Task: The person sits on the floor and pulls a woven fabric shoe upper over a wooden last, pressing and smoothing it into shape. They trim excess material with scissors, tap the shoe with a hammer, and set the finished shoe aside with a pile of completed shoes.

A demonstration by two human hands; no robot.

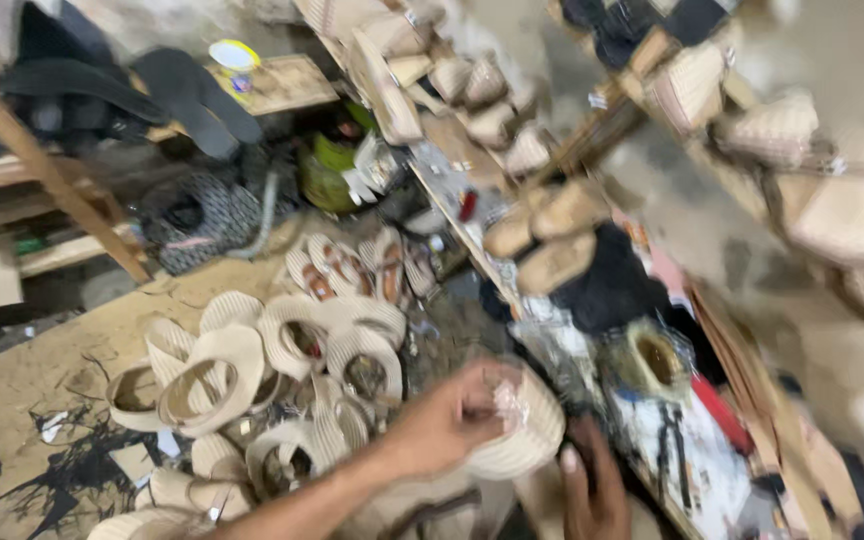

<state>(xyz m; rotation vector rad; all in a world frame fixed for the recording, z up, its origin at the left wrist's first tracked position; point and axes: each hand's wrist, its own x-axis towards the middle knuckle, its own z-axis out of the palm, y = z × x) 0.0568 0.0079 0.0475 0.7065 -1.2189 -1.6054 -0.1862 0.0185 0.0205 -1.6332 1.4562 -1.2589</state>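
Both hands met low at centre; the left hand (452,420) gripped a cream ribbed shoe upper (522,430); the right hand (592,490), just beneath, showed a grip I couldn't tell.

- whole frame motion-blurred, worst at right; cream shoe uppers on the slanted rack (822,190) smear into each other, count unclear
- left hand (452,420): fingers blurred, grip on the cream ribbed shoe upper (522,435) can't be judged; shiny scrap at the fingertips unidentifiable
- right hand (592,495): cut off by bottom edge, only fingers show, open or closed unclear
- left forearm runs out at bottom edge
- heap of cream uppers (252,370) cropped at lower left
- yellow-lidded container (234,58), upper left: too small and blurred to identify
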